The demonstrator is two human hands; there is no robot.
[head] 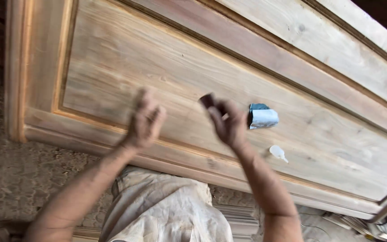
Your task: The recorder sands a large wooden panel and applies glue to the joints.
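A small dark piece [207,100], seemingly folded abrasive sheet, is pinched in the right hand [227,123] above the wooden door panel [166,67]. It is judged light and pliable, best gripped at its folded edge; its long axis cannot be told. The left hand [145,122] is held loosely open, empty.

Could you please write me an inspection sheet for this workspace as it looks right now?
Surface: large wooden panel with moulded frame, bare and dusty.
Job's things: small dark piece pinched in the right hand.
Clutter: folded blue-grey sandpaper and a small white nozzle bottle lying on the panel.
Grippers: left hand raised, fingers loose, holding nothing, blurred.
Cables: nothing seen.
Surroundings: dusty ground at left, wood scraps lower right.
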